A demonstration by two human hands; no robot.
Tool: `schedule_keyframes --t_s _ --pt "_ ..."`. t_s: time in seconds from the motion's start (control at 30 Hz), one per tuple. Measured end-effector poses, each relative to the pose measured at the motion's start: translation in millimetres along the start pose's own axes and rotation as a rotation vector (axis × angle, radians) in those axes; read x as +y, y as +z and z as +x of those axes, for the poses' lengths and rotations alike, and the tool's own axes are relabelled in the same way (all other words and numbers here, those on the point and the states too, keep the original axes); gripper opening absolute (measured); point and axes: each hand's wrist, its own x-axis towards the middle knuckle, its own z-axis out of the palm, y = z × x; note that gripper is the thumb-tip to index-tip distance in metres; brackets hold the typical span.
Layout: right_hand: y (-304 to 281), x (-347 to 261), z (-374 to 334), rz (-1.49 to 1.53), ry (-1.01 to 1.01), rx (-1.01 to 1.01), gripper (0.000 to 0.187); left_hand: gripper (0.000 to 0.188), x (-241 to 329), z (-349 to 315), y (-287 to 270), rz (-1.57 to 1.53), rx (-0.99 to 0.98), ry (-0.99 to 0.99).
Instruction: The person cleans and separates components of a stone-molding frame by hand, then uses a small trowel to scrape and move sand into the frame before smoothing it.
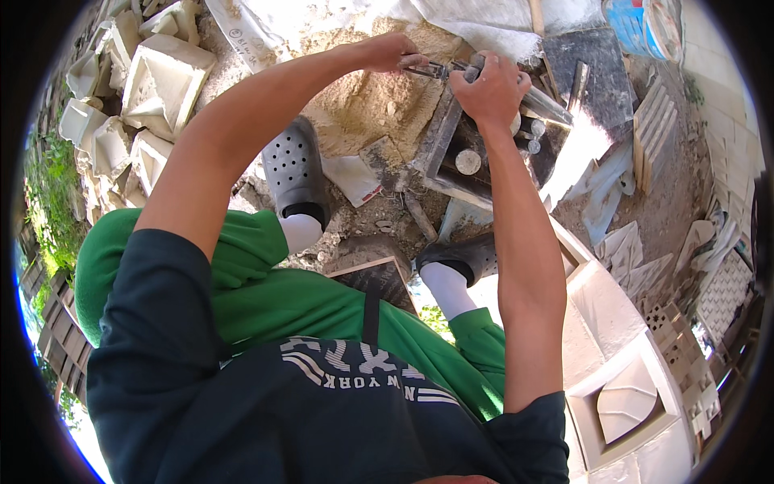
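Observation:
My left hand (393, 53) is closed on one end of a thin metal tool (434, 71) whose exact kind I cannot make out. My right hand (493, 90) curls round a dark metal piece (468, 74) against the tool's other end, so both hands meet at the far corner of a dark metal mould box (436, 152). Inside the box stand several round posts, one a pale disc-topped cylinder (468, 162). My right forearm crosses over the box and hides part of it. A dark metal bar (547, 107) lies along its far right side.
A heap of sand (355, 113) lies beyond my grey clog (295, 165). Pale cast blocks (165, 85) are piled at the left, and more blocks (629, 399) stand at the right. At the far right are a dark board (597, 77), a blue-and-white bucket (642, 28) and wooden slats (651, 133).

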Motion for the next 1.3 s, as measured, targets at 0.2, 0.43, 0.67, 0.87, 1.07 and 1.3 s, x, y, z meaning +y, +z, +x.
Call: schedule_keyframes --t_s 0.2,0.43,0.67,0.87,1.07,1.3 --pt "0.4 -1.6 0.2 0.044 0.018 -0.002 0.049 0.040 -7.9 12.1 14.6 -0.237 0.064 -0.316" --pt "-1.2 1.5 0.1 0.018 0.017 -0.013 0.048 0.046 -7.4 -8.9 12.1 0.355 0.295 0.228" --pt "-0.6 0.1 -0.1 0.020 0.018 -0.028 0.054 0.035 -19.4 -2.9 22.5 0.163 0.208 0.073" --pt "2.3 1.1 -0.7 0.051 0.016 -0.014 0.055 0.038 9.1 2.8 22.3 -0.379 0.365 -0.290" --pt "-2.1 -0.3 -0.6 0.022 0.028 -0.041 0.054 0.043 -17.0 6.8 14.5 0.165 0.408 0.189" --pt "-3.0 -0.2 0.5 0.008 0.036 -0.060 0.054 0.043 0.7 10.0 5.6 -0.557 -0.037 -0.479"
